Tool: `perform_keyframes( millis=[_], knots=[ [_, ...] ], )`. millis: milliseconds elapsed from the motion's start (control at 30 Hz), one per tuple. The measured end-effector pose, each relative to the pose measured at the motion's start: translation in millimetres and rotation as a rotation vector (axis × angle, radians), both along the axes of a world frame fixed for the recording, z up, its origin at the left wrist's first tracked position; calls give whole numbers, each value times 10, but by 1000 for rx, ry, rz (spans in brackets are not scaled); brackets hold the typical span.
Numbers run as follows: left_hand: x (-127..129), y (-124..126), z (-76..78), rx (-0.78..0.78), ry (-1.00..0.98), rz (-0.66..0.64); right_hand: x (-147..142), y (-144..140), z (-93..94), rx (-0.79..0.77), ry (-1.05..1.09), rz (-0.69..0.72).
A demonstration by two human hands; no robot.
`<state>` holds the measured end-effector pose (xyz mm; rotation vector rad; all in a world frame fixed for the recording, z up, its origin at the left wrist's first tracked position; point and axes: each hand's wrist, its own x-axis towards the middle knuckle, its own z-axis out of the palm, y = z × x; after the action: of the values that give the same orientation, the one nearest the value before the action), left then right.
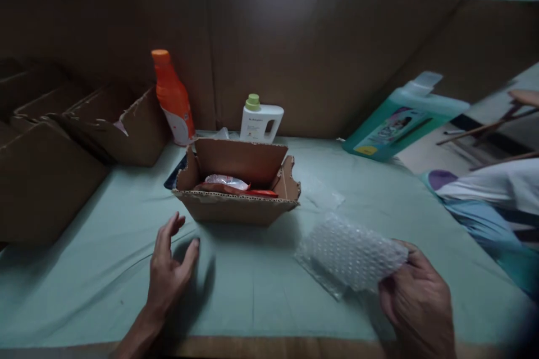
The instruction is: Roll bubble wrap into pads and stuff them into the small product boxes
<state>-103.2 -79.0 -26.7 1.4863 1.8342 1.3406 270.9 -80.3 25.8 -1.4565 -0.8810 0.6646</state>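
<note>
My right hand [416, 305] grips a sheet of clear bubble wrap [349, 255] by its right edge, low over the pale green table cover [252, 286]. My left hand [170, 269] hovers empty with its fingers spread, just in front of and left of a small open cardboard box [238, 205]. Inside the box lie a red packet [256, 192] and a clear plastic-wrapped item [225, 181].
Behind the box stand an orange bottle [172, 98] and a white bottle with a green cap [260, 120]. A teal jug [400, 120] leans at the back right. Torn cardboard boxes [84, 134] crowd the left; cardboard walls [315, 50] close the back. Cloth lies at the right [488, 196].
</note>
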Motion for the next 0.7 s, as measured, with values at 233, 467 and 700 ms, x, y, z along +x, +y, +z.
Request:
perform_keyframes(
  millis=[233,467,700],
  knots=[
    [476,-499,208,-332,-301,-592,-852,-303,-113,-214,216,395],
    [188,-352,13,-435,-371,-378,-749,265,-456,-91,-406,503],
    [-246,-340,-281,-440,-295,-165,-362,1516,-581,-65,-830,615]
  ],
)
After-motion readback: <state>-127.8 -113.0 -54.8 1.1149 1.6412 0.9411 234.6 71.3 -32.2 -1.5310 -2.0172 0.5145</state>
